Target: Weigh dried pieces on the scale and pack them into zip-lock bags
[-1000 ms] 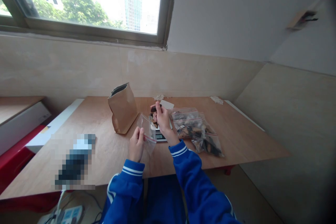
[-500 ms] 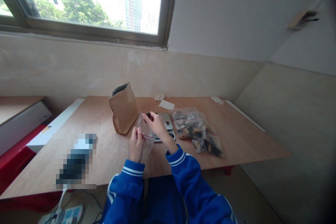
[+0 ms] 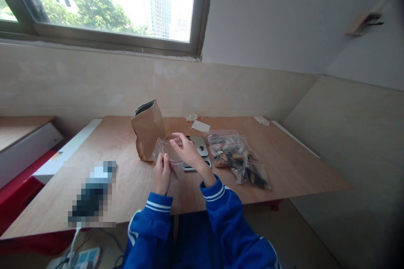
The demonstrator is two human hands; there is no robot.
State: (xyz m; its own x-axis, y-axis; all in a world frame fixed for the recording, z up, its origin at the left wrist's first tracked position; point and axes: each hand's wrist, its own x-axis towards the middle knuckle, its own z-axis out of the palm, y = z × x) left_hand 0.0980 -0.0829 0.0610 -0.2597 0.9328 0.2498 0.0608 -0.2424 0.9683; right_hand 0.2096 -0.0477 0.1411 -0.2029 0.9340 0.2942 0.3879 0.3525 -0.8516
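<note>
My left hand [image 3: 162, 172] is closed on the edge of a clear zip bag [image 3: 176, 168] with a red seal line, its mouth spread apart. Beside that mouth is my right hand [image 3: 186, 151], its thumb and fingers apart and nothing visible between them. Partly behind the right hand lies a flat silver and white device like a small scale [image 3: 198, 141], with a small dark brown piece on its plate. A brown paper bag [image 3: 148, 130] stands open just beyond my left hand.
Several clear zip bags [image 3: 229, 151] holding brown and dark pieces lie right of the scale. A white card [image 3: 200, 125] and crumpled white bits [image 3: 191, 117] are at the back. A blurred-out object [image 3: 91, 191] lies on the left of the wooden table [image 3: 293, 168].
The dark piece seen at my right fingertips is no longer there, and those fingers have spread. The zip bag's mouth has shifted left and opened wider; my left hand keeps its grip.
</note>
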